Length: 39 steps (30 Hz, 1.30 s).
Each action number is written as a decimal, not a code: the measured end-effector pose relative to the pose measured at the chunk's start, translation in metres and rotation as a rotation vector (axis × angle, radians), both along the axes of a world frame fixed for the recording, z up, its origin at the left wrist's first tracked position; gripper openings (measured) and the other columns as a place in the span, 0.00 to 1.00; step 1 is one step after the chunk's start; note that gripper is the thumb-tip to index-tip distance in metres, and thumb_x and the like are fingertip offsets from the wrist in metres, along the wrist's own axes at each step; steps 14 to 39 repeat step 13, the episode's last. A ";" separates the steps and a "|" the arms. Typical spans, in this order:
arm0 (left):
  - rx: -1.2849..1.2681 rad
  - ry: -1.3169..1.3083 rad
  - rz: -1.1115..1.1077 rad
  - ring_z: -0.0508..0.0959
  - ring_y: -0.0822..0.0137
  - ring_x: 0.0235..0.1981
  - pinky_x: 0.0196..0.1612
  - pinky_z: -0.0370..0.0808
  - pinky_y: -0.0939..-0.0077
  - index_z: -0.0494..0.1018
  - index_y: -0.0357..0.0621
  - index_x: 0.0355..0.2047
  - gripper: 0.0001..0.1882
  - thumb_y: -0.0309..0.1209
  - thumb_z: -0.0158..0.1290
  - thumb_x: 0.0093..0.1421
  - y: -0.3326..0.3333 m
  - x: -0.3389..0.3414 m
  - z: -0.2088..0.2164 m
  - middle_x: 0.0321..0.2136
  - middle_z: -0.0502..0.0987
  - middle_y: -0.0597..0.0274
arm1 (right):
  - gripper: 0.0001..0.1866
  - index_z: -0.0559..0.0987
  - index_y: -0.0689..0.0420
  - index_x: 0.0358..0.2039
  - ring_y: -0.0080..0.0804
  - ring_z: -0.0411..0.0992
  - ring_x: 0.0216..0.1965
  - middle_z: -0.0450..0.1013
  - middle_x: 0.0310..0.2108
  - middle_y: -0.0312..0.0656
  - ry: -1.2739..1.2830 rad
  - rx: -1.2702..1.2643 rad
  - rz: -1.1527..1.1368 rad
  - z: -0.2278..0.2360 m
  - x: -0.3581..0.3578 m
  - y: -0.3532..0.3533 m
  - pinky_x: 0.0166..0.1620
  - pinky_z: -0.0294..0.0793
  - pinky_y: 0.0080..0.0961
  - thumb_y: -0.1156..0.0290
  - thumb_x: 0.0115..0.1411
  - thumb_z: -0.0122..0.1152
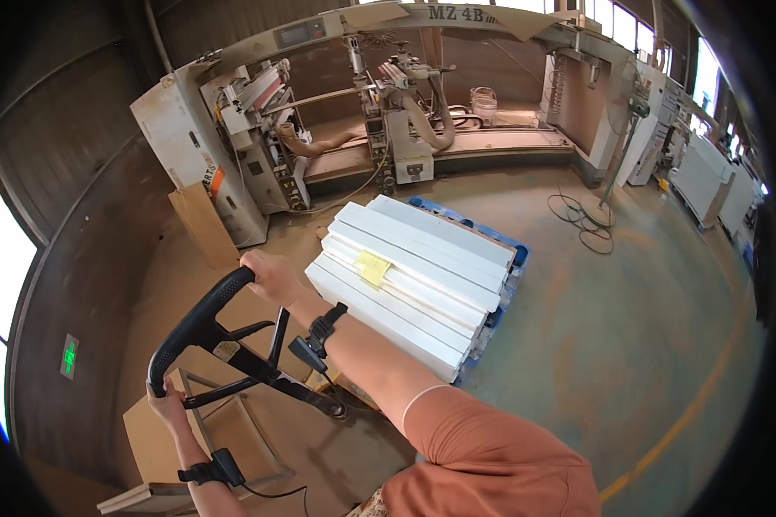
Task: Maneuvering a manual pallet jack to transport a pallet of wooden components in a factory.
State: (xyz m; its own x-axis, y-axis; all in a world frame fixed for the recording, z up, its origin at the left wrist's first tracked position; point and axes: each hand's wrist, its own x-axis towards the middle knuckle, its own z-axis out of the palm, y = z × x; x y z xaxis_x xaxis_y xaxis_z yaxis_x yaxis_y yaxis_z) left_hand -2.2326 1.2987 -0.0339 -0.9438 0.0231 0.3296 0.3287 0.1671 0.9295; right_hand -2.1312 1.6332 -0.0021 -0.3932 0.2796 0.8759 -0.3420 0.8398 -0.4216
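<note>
My right hand is closed round the upper right end of the black loop handle of a pallet jack. Lower down, at the loop's left end, my left hand grips the same handle. Its shaft slants down to the right, toward the floor. Beyond my right forearm, a stack of long white boards lies on a blue pallet. A yellow slip of paper rests on the stack. My right arm hides part of the near side of the load, and the jack's forks cannot be seen.
A large dusty machine spans the back. A brown board leans against its left cabinet. Cable loops lie on the floor at right. White panels stand far right. Brown panels and a frame are near my left arm.
</note>
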 end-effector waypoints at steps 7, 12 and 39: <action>-0.013 0.035 -0.052 0.63 0.79 0.10 0.14 0.63 0.84 0.68 0.41 0.36 0.05 0.24 0.49 0.58 0.004 -0.071 -0.025 0.17 0.64 0.69 | 0.14 0.67 0.51 0.28 0.40 0.70 0.27 0.68 0.24 0.37 0.032 0.000 -0.068 -0.019 -0.048 -0.002 0.28 0.70 0.33 0.72 0.41 0.63; 0.050 0.025 -0.131 0.62 0.79 0.10 0.13 0.63 0.84 0.69 0.43 0.38 0.07 0.24 0.49 0.58 0.019 -0.112 -0.044 0.16 0.63 0.70 | 0.14 0.68 0.52 0.28 0.39 0.71 0.27 0.69 0.25 0.38 0.010 0.029 -0.148 -0.034 -0.067 0.006 0.28 0.70 0.31 0.72 0.41 0.62; 0.048 0.033 -0.142 0.62 0.79 0.10 0.13 0.63 0.84 0.69 0.43 0.38 0.07 0.24 0.49 0.58 0.024 -0.119 -0.045 0.16 0.63 0.70 | 0.13 0.68 0.54 0.28 0.38 0.71 0.28 0.69 0.25 0.39 0.007 0.018 -0.154 -0.038 -0.069 0.000 0.28 0.69 0.29 0.73 0.42 0.61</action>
